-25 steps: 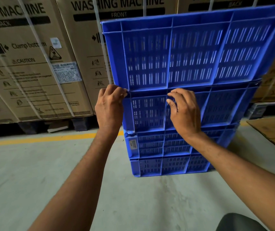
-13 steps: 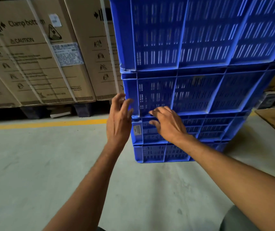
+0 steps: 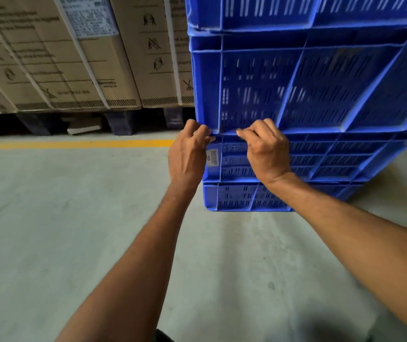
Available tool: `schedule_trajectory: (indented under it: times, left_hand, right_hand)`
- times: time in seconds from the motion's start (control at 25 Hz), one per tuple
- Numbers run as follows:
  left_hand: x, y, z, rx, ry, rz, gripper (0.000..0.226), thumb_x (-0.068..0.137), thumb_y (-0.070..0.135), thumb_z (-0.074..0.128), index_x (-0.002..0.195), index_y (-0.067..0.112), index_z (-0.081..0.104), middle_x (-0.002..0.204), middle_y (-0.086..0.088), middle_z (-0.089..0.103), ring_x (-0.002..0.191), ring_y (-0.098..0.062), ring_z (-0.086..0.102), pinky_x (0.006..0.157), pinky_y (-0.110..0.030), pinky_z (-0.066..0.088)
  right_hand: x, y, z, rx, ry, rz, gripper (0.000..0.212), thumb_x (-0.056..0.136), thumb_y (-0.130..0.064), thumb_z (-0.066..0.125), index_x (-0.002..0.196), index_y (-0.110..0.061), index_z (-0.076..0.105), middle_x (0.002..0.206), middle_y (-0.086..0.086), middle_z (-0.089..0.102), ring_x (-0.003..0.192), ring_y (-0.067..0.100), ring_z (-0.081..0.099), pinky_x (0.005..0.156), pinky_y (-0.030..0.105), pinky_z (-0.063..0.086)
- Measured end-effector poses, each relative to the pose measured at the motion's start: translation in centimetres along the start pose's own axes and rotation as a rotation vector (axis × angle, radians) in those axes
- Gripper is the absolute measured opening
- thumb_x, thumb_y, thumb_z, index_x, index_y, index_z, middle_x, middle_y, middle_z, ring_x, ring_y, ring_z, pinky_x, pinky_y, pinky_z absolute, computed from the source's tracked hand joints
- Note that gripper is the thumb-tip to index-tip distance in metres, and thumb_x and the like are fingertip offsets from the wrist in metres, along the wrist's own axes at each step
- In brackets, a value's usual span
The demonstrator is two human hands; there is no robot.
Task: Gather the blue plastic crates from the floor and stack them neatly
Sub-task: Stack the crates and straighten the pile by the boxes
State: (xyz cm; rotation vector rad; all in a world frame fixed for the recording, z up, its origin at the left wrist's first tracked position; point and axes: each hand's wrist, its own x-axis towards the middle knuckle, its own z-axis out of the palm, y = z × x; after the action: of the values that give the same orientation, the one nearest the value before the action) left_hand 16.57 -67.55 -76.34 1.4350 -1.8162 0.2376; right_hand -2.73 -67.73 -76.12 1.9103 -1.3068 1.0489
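The blue crates (image 3: 308, 107) stand in one stack on the floor (image 3: 74, 218), directly in front of both hands. They are of hard plastic, with straight ribs and many thin slots in the walls. The lowest crate (image 3: 234, 197) sits under the wrists, a second one (image 3: 333, 156) is behind the knuckles, and a tall one (image 3: 259, 90) rises above the hands. The top of the stack is cut off by the upper edge.

The left hand (image 3: 187, 156) is curled at the near corner, fingertips at the seam under the tall crate. The right hand (image 3: 267, 149) is just beside it, fingers bent and pressed at the same seam. Whether the fingers really hook under the rim, I cannot tell.

Between the hands a small white label (image 3: 212, 157) is stuck on the second crate; its print is too small to read.

Left of the hands, brown cardboard boxes (image 3: 61, 58) with white straps stand on dark supports. A yellow line (image 3: 74, 144) runs on the smooth grey concrete floor.
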Motion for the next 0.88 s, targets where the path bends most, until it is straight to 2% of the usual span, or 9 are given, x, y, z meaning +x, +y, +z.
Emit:
schedule_trajectory:
  times: [0.16,0.24,0.28,0.36,0.44,0.56,0.68,0.8,0.88]
  left_hand:
    - [0.6,-0.5,0.0,0.057,-0.027,0.120,0.009,0.097,0.020,0.063,0.099,0.011,0.062,0.096,-0.006,0.057,0.072,-0.025,0.053,0.048,-0.038,0.043]
    - [0.4,-0.3,-0.5,0.048,-0.045,0.103,0.012,0.097,0.023,0.064,0.102,0.012,0.064,0.096,-0.006,0.058,0.074,-0.024,0.055,0.049,-0.036,0.040]
    - [0.1,-0.1,-0.7,0.024,-0.041,0.076,0.013,0.096,0.023,0.066,0.104,0.013,0.066,0.097,-0.005,0.060,0.075,-0.023,0.056,0.049,-0.034,0.038]
    - [-0.6,0.2,-1.0,-0.041,-0.024,0.017,0.017,0.097,0.024,0.066,0.112,0.017,0.069,0.101,-0.002,0.064,0.080,-0.022,0.059,0.051,-0.033,0.039]
    - [-1.2,0.2,-0.8,-0.069,-0.010,-0.004,0.021,0.098,0.020,0.065,0.118,0.019,0.070,0.106,-0.002,0.064,0.079,-0.021,0.061,0.051,-0.032,0.037]
    - [-0.7,0.1,-0.8,-0.041,0.006,0.024,0.024,0.094,0.013,0.069,0.117,0.016,0.073,0.110,-0.007,0.062,0.073,-0.021,0.061,0.052,-0.027,0.030]
    - [-0.1,0.0,-1.0,0.048,-0.004,0.145,0.026,0.095,0.014,0.069,0.121,0.018,0.071,0.112,-0.008,0.062,0.079,-0.023,0.063,0.049,-0.029,0.035]
    - [-0.1,0.0,-0.9,0.089,-0.023,0.160,0.024,0.099,0.032,0.063,0.121,0.024,0.068,0.114,-0.002,0.063,0.086,-0.022,0.063,0.063,-0.033,0.041]
    - [-0.6,0.9,-0.7,0.002,-0.026,0.052,0.022,0.099,0.031,0.062,0.119,0.024,0.067,0.115,0.000,0.062,0.087,-0.022,0.060,0.066,-0.033,0.044]
  right_hand:
    - [0.5,-0.1,0.0,-0.064,-0.025,-0.019,0.025,0.082,0.001,0.078,0.073,-0.015,0.062,0.070,0.002,0.051,0.067,0.021,0.047,0.050,0.034,0.040]
    - [0.1,-0.4,0.1,-0.081,-0.038,0.016,0.023,0.081,0.003,0.078,0.079,-0.016,0.064,0.076,0.000,0.054,0.071,0.020,0.049,0.051,0.031,0.044]
    - [-0.7,-0.5,0.2,-0.095,-0.046,0.022,0.019,0.085,0.002,0.075,0.090,-0.015,0.068,0.083,0.001,0.057,0.077,0.020,0.051,0.055,0.029,0.048]
    - [-2.5,-0.8,0.0,-0.068,-0.097,0.024,0.039,0.091,0.008,0.062,0.125,-0.011,0.065,0.107,0.005,0.062,0.095,0.025,0.055,0.072,0.030,0.057]
    - [-3.1,-0.9,-0.5,-0.032,-0.124,0.030,0.050,0.092,0.010,0.058,0.137,-0.011,0.060,0.117,0.007,0.062,0.103,0.029,0.056,0.081,0.034,0.056]
    - [-1.7,-0.2,-0.4,-0.056,-0.057,0.040,0.027,0.096,-0.004,0.063,0.119,-0.015,0.071,0.100,0.003,0.065,0.088,0.027,0.058,0.071,0.035,0.052]
    - [-0.9,1.1,-0.1,-0.119,0.018,-0.027,0.009,0.096,-0.010,0.068,0.096,-0.016,0.074,0.084,0.001,0.063,0.075,0.024,0.056,0.062,0.036,0.051]
    - [-0.6,1.2,-0.3,-0.059,0.007,-0.033,0.013,0.096,-0.016,0.068,0.084,-0.013,0.071,0.079,0.001,0.061,0.073,0.021,0.054,0.058,0.034,0.050]
    - [-0.9,1.1,-0.9,0.026,-0.022,0.038,0.012,0.096,-0.017,0.067,0.088,-0.012,0.073,0.087,0.001,0.066,0.082,0.023,0.057,0.067,0.037,0.050]
